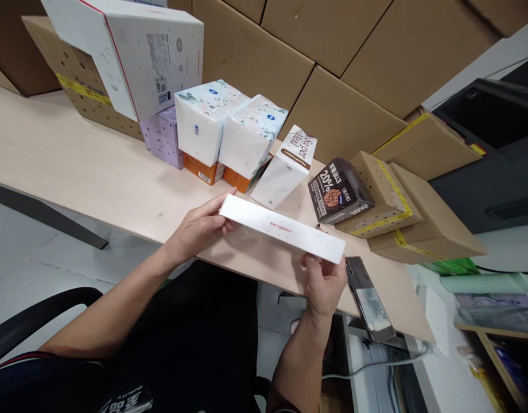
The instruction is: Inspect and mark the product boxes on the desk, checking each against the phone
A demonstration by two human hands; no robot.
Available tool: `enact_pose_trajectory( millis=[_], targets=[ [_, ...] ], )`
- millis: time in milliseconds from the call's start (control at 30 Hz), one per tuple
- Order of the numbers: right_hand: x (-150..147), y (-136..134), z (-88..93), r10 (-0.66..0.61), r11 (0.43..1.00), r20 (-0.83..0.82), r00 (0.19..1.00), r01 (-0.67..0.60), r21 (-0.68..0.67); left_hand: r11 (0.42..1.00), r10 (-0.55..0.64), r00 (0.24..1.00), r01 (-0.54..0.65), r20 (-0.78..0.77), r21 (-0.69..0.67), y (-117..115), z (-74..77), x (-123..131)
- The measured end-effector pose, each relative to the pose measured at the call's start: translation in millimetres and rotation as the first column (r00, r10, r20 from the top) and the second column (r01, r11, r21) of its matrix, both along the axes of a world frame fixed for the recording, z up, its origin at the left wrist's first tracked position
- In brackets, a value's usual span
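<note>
A long, slim white box (264,222) with small red lettering is held level above the table's front edge. My left hand (201,225) grips its left end, thumb in front and fingers around the back and underside. At the opposite end, my right hand (325,281) pinches the box's lower right corner, with part of its fingers hidden behind it. Just behind the box stands a white "Super Meal" carton (285,169). Two floral tissue packs (210,123) rest on orange boxes (202,170) to its left.
A black carton with a cookie picture (337,192) and taped brown boxes (427,212) stand right. A phone (369,301) lies at the table's right front. On the left, a large white box (156,63) sits atop a purple box (164,137). Stacked cardboard boxes (264,63) line the back.
</note>
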State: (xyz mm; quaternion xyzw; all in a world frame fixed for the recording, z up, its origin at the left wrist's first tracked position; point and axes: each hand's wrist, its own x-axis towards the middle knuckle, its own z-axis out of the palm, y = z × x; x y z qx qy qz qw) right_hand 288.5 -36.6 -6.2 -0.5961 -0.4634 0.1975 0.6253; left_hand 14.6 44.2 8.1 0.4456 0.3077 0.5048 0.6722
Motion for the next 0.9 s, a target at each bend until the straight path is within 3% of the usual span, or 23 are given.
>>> enact_pose_trajectory(
  millis=[133,233,533,900],
  targets=[
    [0.3,0.4,1.1,-0.038,0.999,-0.021,0.999,0.038,-0.006,0.995,0.038,0.982,-0.02,-0.185,0.099,-3.6,1.2,-1.1],
    [0.1,0.4,3.2,-0.034,0.999,-0.038,0.999,0.034,0.008,0.993,0.059,0.97,-0.032,-0.238,0.118,-7.2,6.3,0.4],
    [-0.7,4.0,1.3,-0.089,0.996,-0.088,0.992,0.087,-0.031,0.983,0.095,0.975,-0.06,-0.202,0.172,-7.5,4.3,5.7],
    [1.6,5.4,-0.3,-0.139,0.99,-0.022,0.99,0.14,0.029,0.984,0.162,0.973,-0.148,-0.162,0.096,-7.4,7.8,9.4]
  ],
)
